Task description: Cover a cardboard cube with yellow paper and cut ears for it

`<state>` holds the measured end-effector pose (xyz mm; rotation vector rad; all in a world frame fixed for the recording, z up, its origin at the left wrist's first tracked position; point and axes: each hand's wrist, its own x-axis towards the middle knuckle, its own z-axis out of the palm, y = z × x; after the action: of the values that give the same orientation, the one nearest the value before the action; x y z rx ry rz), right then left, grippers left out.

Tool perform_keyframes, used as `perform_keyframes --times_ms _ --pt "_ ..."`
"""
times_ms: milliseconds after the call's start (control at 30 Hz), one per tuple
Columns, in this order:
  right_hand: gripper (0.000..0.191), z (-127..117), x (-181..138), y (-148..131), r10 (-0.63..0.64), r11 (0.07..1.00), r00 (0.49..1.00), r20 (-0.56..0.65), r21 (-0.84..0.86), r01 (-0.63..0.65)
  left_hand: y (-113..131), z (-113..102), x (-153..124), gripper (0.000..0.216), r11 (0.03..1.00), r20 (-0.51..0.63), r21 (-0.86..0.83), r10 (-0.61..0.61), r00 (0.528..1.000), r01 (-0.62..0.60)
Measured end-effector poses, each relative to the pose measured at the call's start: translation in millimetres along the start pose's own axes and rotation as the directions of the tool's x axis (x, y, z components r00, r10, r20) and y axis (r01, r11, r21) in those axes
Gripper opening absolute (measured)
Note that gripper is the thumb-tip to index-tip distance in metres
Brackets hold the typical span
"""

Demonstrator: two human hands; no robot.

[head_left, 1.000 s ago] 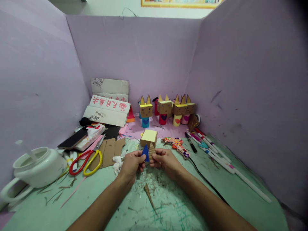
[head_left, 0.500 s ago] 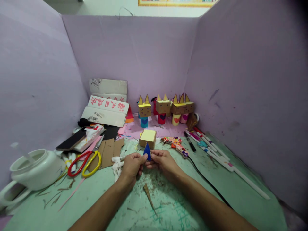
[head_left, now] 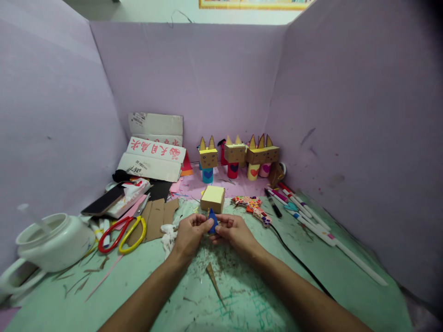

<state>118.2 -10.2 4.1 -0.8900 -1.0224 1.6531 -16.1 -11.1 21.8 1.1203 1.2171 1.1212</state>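
Note:
Between my two hands is a small pointed blue paper triangle (head_left: 212, 221), its tip up, with a sliver of brown cardboard showing at its left edge. My left hand (head_left: 192, 233) pinches it from the left, thumb on its face. From the right, my right hand (head_left: 235, 230) grips the lower edge with thumb and fingers. Just beyond the fingertips sits a cardboard box (head_left: 212, 199) with a yellow top. A thin pointed cardboard scrap (head_left: 215, 283) lies on the table below my hands.
Scissors (head_left: 122, 235), cut cardboard (head_left: 155, 221) and a white teapot (head_left: 51, 242) are on the left. A patterned glue gun (head_left: 254, 207) with a black cord and several markers (head_left: 304, 214) lie right. Cardboard animal figures (head_left: 207, 161) stand behind, near folded white cardboard (head_left: 152, 159).
The blue triangle has turned slightly between my fingers and sits a little lower, and a cardboard edge now shows beside it. My fingers have shifted their hold a little.

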Motion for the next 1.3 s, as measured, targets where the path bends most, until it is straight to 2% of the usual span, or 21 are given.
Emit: perform_keyframes --times_ms 133,333,500,867,1000,1100,1200,1267,1300 --pt "0.052 3 -2 0 0.016 1.0 0.999 0.029 0.003 -0.016 2 -1 2 0.032 0.998 0.042 -0.066 -0.008 0.999 0.011" --pt "0.039 0 -2 -6 0.011 1.0 1.0 0.015 0.021 -0.011 0 -4 7 0.037 0.986 -0.013 -0.162 -0.038 0.999 0.036" --pt "0.042 -2 -3 -7 0.016 0.999 1.0 0.005 -0.034 -0.016 0 -5 7 0.037 0.982 -0.026 -0.184 -0.055 0.998 0.049" --pt "0.036 2 0 -3 -0.067 0.973 0.989 -0.128 -0.23 0.037 -4 0 1 0.041 0.992 0.024 -0.111 -0.063 0.998 0.065" --pt "0.034 0 0 -5 -0.089 0.969 0.979 -0.185 -0.242 0.042 -1 0 0 0.032 0.991 0.077 -0.122 -0.044 0.996 0.053" --pt "0.028 -2 -1 -9 -0.165 0.955 0.954 -0.251 -0.281 0.091 -1 -2 2 0.024 0.992 0.056 -0.117 -0.033 0.998 0.039" --pt "0.018 -4 -3 -12 -0.289 0.917 0.906 -0.31 -0.361 0.17 -3 -5 5 0.02 0.996 -0.037 -0.088 -0.024 0.999 0.021" --pt "0.01 -3 -5 -11 -0.456 0.809 0.838 -0.298 -0.532 0.251 -4 -5 6 0.019 0.997 -0.087 -0.071 -0.009 0.996 0.003" --pt "0.006 -3 -6 -9 -0.552 0.712 0.795 -0.253 -0.64 0.29 -4 -4 5 0.018 0.998 -0.099 -0.066 -0.001 0.995 -0.006"
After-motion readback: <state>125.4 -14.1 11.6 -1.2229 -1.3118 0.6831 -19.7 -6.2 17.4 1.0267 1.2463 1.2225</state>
